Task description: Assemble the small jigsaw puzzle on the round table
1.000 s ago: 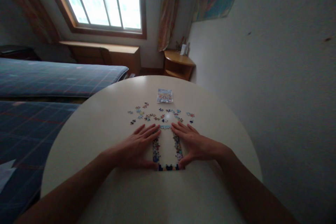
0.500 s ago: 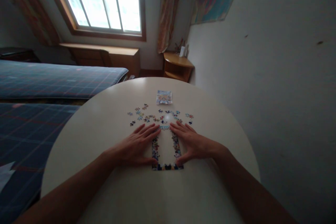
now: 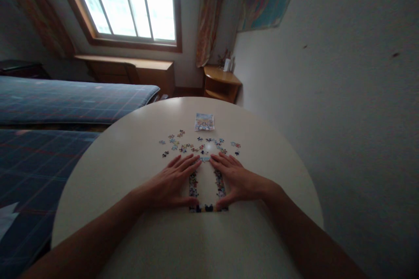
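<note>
A rectangular frame of joined jigsaw puzzle pieces [image 3: 208, 208] lies flat on the white round table [image 3: 137, 244], its middle showing bare tabletop. My left hand [image 3: 170, 183] rests along the frame's left side, fingers stretched out, with fingertips at the upper left corner and the thumb near the lower left. Mirroring it, my right hand [image 3: 240, 182] lies along the right side, fingertips at the upper right corner and thumb on the lower right. Both hands are open and partly hide the frame's sides. Beyond the fingertips, several loose puzzle pieces [image 3: 187, 146] are scattered.
A small picture packet [image 3: 204, 122] lies behind the loose pieces. A bed with a plaid cover [image 3: 65, 100] stands left of the table, and a white wall [image 3: 343, 109] runs along the right. A wooden corner shelf [image 3: 222, 76] stands beyond the far edge.
My right hand has shifted slightly left, its thumb lying a bit further over the frame's lower right corner. My left thumb has moved slightly right. The loose pieces look the same.
</note>
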A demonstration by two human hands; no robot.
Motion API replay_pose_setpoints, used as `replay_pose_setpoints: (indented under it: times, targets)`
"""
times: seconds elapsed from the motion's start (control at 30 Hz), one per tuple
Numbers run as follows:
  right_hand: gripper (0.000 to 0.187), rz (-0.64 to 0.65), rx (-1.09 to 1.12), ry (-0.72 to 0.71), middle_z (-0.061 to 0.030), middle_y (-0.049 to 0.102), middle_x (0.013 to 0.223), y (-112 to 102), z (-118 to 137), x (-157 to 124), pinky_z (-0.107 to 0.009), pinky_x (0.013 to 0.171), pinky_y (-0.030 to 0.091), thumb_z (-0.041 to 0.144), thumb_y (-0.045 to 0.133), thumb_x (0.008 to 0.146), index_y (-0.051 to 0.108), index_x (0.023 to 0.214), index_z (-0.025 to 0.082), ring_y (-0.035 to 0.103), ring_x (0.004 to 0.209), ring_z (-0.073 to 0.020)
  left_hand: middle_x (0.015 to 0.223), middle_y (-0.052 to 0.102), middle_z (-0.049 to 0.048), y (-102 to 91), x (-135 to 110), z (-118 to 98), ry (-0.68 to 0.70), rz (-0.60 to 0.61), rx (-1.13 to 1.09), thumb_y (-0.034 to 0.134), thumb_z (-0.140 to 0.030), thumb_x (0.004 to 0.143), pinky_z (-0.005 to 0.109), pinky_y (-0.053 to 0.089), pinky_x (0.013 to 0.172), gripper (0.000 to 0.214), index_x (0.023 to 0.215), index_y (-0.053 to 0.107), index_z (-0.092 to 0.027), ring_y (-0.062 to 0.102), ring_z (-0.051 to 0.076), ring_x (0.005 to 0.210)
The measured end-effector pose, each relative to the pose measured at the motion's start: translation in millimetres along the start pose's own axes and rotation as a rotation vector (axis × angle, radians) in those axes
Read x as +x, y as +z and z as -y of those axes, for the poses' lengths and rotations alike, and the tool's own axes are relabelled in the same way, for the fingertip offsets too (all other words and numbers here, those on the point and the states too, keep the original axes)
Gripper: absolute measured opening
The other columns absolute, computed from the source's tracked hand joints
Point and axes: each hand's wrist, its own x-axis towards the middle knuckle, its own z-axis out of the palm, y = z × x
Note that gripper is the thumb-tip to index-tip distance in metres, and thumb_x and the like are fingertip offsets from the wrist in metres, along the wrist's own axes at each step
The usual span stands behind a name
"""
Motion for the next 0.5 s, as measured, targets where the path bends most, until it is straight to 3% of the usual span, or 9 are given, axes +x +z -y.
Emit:
replay_pose_setpoints:
  times: [0.1, 0.17, 0.27, 0.33, 0.4, 0.5]
  targets:
    - [0.115, -0.071, 0.018, -0.035, -0.0123, 0.022, 0.161, -4.4, -1.7, -1.7, -0.051, 0.121, 0.014, 0.072, 0.072, 0.064, 0.025, 0.155, 0.020, 0.015, 0.149, -0.0346, 0.162, 0.021, 0.0090, 1.6, 1.7, -3.3, 0.002, -0.022, 0.001, 0.053, -0.068, 0.086, 0.050, 0.014, 0.121, 0.093, 0.157, 0.013, -0.023, 0.018, 0.029, 0.148]
    - [0.096, -0.193, 0.022, -0.031, -0.0111, 0.031, 0.158, -9.8, -10.9, -2.9, -0.049, 0.119, 0.022, 0.069, 0.065, 0.076, 0.031, 0.153, 0.023, 0.026, 0.146, -0.0304, 0.162, 0.021, 0.0082, 2.0, 3.6, -0.9, -0.010, -0.050, 0.013, 0.048, -0.063, 0.092, 0.048, 0.016, 0.121, 0.083, 0.156, 0.013, -0.024, 0.018, 0.027, 0.149]
    - [0.070, -0.400, -0.027, 0.095, -0.0116, 0.045, 0.150, -17.2, -38.9, -4.2, -0.049, 0.116, 0.028, 0.060, 0.051, 0.089, 0.042, 0.147, 0.022, 0.039, 0.140, -0.0276, 0.160, 0.026, 0.0073, 2.8, 6.3, 11.7, -0.123, -0.184, 0.059, 0.036, -0.050, 0.101, 0.047, 0.021, 0.120, 0.062, 0.154, 0.022, -0.024, 0.023, 0.024, 0.147]
    - [0.069, -0.454, -0.054, 0.181, -0.0133, 0.046, 0.149, -18.4, -60.4, -4.4, -0.050, 0.115, 0.030, 0.060, 0.049, 0.090, 0.043, 0.146, 0.020, 0.040, 0.139, -0.0293, 0.157, 0.033, 0.0090, 5.6, 7.6, 23.3, -0.245, -0.279, 0.114, 0.033, -0.047, 0.102, 0.049, 0.023, 0.119, 0.054, 0.150, 0.032, -0.021, 0.027, 0.026, 0.145]
    - [0.077, -0.478, -0.072, 0.259, -0.0139, 0.039, 0.154, -15.8, -76.2, -3.0, -0.050, 0.117, 0.026, 0.064, 0.047, 0.089, 0.036, 0.150, 0.018, 0.034, 0.143, -0.0308, 0.157, 0.033, 0.0110, 10.8, 8.8, 34.0, -0.378, -0.357, 0.168, 0.031, -0.046, 0.102, 0.050, 0.020, 0.119, 0.053, 0.146, 0.039, -0.018, 0.022, 0.028, 0.147]
    - [0.089, -0.416, -0.096, 0.322, -0.0132, 0.024, 0.160, -8.7, -82.3, 4.2, -0.049, 0.120, 0.020, 0.070, 0.043, 0.087, 0.022, 0.155, 0.016, 0.021, 0.148, -0.0310, 0.159, 0.026, 0.0154, 19.3, 12.5, 44.5, -0.548, -0.390, 0.183, 0.030, -0.051, 0.101, 0.050, 0.019, 0.118, 0.060, 0.149, 0.035, -0.014, 0.015, 0.030, 0.149]
